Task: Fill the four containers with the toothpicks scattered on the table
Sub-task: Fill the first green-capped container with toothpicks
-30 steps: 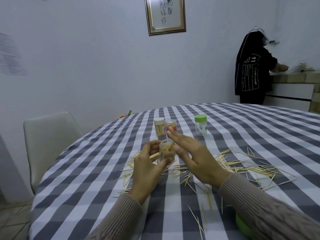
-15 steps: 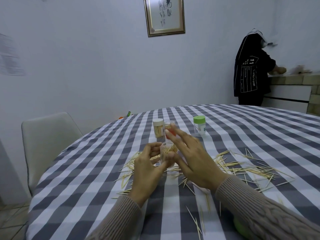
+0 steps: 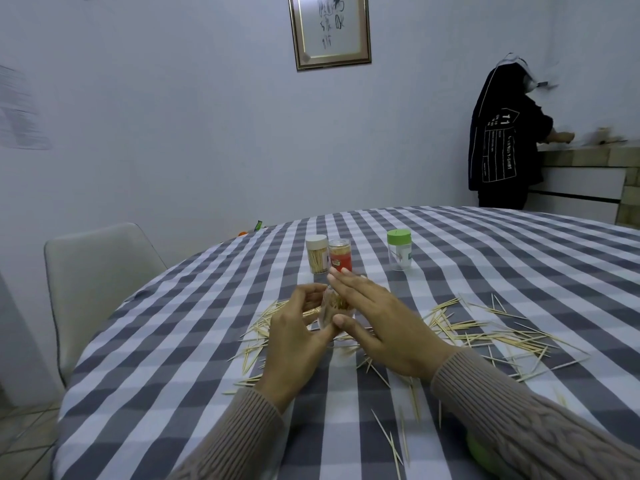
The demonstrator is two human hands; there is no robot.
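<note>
Grip: our left hand point(image 3: 294, 344) curls round a small clear container point(image 3: 333, 308), thumb toward us and fingers on the far side, holding it upright just above the tablecloth point(image 3: 166, 341). Our right hand point(image 3: 384, 323) lies flat, fingers straight and together, palm laid over the container's mouth and right flank; it grasps nothing. Toothpicks show through the clear wall, packed in the upper part. We cannot tell whether the base touches the cloth.

Step in hand, as we judge it: the third container is being settled, with the flat palm tamping or squaring the sticks inside. Two others look done: the white-capped container point(image 3: 316, 253) and the red-labelled container point(image 3: 340, 255) stand side by side just beyond our fingertips, both showing sticks. The green-capped container point(image 3: 399, 249) stands apart to the right, capped and seemingly empty.

Stock remaining: loose toothpicks point(image 3: 491, 332) lie thick to the right of our hands, a smaller scatter point(image 3: 259, 332) lies to the left and under the held container, and a few strays lie near the table's front edge. Something green point(image 3: 479, 452) shows partly under the right sleeve; possibly a cap, not identifiable.

Next move, our estimate: either gather another pinch from the right-hand heap or close this container. Gathering calls for aligning the sticks parallel before feeding them into the narrow mouth, while the left hand keeps the container vertical so nothing spills.
</note>
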